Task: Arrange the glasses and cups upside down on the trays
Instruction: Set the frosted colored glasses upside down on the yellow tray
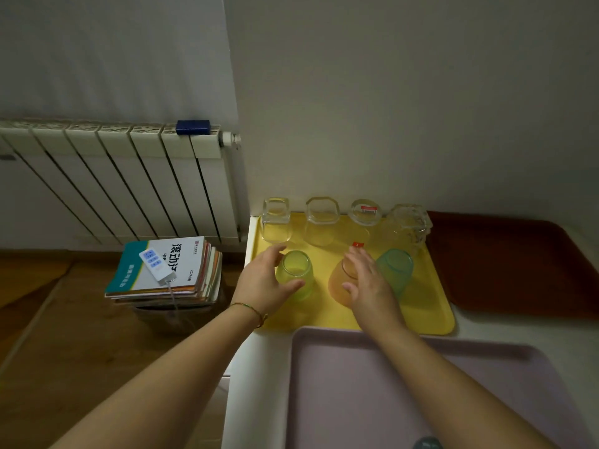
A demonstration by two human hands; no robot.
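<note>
Seven vessels stand on the yellow tray (pixel 424 306) at centre frame, all base-up as far as can be judged. Four clear glasses (pixel 322 225) form the far row along the wall; the third from the left carries a red label on its upturned base. Three coloured cups form the near row: a yellow-green cup (pixel 296 277) at left, an orange cup (pixel 338 286) in the middle, and a teal cup (pixel 397 270) at right.

The left hand (pixel 261 281) is wrapped round the yellow-green cup from its left side. The fingers curve behind the cup and the thumb presses its near face. A thin bracelet (pixel 254 311) sits on that wrist.

The right hand (pixel 368 283) lies over the right side of the orange cup, between it and the teal cup. Its fingers run fairly straight up the cup and its thumb touches the near side. Whether it actually grips the cup cannot be told.

The yellow tray rests on a white worktop (pixel 259 367). A dark red tray (pixel 518 270) lies just beside it at right. A lilac tray (pixel 372 400) lies at lower centre, its far edge meeting the yellow tray, with both forearms crossing above it.

At left of frame, a white radiator (pixel 129 183) carries a blue box (pixel 193 127) on top. Below it, a stack of books (pixel 181 273) on the wooden floor bears a white power strip (pixel 157 262).
</note>
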